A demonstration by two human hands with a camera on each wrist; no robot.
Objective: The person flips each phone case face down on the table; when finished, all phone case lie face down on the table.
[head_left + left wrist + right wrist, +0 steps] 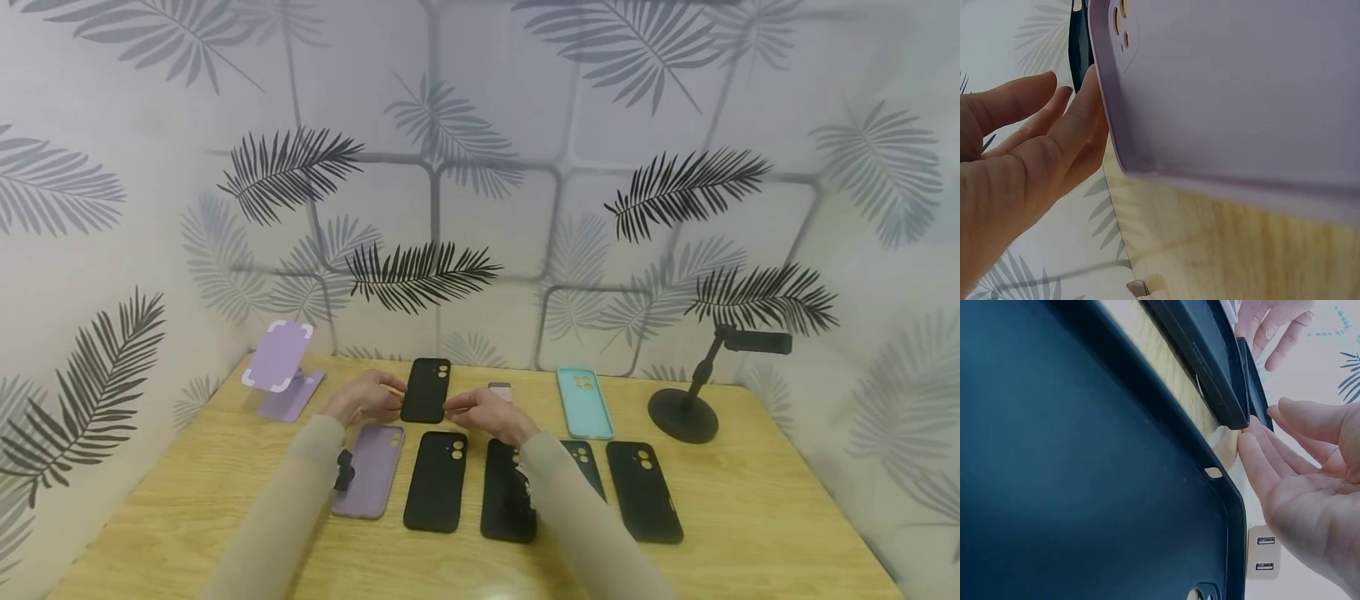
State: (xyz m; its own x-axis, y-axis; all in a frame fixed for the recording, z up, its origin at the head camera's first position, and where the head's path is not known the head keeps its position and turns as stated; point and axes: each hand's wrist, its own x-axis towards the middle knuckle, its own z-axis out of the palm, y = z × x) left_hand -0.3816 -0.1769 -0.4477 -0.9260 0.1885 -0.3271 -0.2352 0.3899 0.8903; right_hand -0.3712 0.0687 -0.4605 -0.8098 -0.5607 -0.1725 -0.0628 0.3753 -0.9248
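Woodgrain (pixel 750 500) bears a rectangular case (pixel 425 392) between left hand (pixel 367 397) and right hand (pixel 493 413), grip unclenched.

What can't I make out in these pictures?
Head view: dark green phone case, partly hidden by the right sleeve.
Head view: small pinkish object, partly hidden by the right hand.
Left wrist view: farther black phone case, mostly hidden behind the lavender phone case.
Right wrist view: nearest dark phone case, cut off by the picture's edges.

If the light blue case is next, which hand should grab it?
Probably the right hand. It's nearer the light blue case, on the same side of the black case between the hands. The left hand is farther, across that black case.
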